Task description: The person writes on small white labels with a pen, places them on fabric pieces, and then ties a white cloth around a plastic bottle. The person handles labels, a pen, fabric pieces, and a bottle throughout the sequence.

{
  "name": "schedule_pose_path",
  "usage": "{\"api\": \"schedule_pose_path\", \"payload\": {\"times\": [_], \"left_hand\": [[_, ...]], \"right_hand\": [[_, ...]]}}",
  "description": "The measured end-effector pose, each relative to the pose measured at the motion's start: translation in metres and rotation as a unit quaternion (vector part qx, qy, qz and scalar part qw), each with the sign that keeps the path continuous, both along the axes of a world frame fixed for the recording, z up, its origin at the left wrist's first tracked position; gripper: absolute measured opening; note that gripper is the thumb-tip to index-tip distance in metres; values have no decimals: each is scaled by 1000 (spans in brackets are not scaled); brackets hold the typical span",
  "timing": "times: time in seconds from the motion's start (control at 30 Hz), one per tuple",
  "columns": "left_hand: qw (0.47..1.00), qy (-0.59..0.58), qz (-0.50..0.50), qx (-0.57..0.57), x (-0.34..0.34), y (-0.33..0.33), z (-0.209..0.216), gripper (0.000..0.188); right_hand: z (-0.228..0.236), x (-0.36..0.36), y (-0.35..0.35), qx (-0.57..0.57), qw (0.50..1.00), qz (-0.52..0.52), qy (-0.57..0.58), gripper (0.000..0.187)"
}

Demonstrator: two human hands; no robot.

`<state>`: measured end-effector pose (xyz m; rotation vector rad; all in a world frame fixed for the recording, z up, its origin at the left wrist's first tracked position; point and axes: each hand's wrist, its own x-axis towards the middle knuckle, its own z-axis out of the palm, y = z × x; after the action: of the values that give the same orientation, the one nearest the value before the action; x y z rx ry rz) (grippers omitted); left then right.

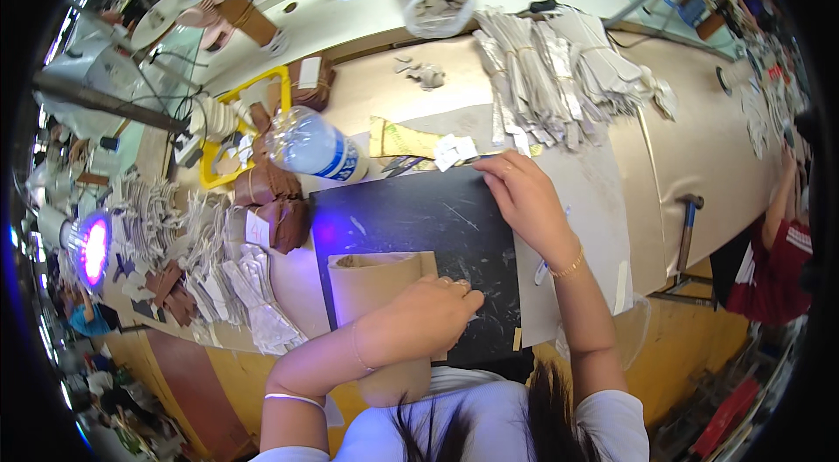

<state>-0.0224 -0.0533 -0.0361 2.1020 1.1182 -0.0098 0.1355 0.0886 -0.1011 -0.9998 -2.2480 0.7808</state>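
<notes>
A tan rolled piece of leather-like material [371,283] lies on a black board [419,208] in front of me. My left hand [433,313] rests over its right side with fingers curled; what they grip, if anything, is hidden. At the board's far right corner is my right hand [524,200], its thumb and fingers pinched by the board's edge on something too small to make out. Just left of those fingertips sit small white labels [454,150] on a yellow patterned strip [402,138]. Dark pointed tools, perhaps scissors [404,165], lie beside the strip.
A water bottle [315,147] stands beyond the board's left corner, near brown bundles [284,222] and a yellow basket [214,160]. Pale strip bundles lie left [253,287] and far right [533,69]. A hammer [689,230] rests at right; a co-worker in red [778,274] is beyond.
</notes>
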Motion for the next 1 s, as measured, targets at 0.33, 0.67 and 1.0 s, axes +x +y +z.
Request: {"api": "schedule_pose_path", "payload": {"times": [0.33,0.67,1.0], "left_hand": [[997,-65,14,49,-3,-5,-19,23],[996,-81,35,23,-3,-3,-18,13],[993,-96,48,55,-2,-2,-19,10]], "right_hand": [[-21,-121,56,308,843,331,-290,11],[-23,-125,69,319,825,350,-308,12],[-12,-143,78,283,794,397,-363,14]]}}
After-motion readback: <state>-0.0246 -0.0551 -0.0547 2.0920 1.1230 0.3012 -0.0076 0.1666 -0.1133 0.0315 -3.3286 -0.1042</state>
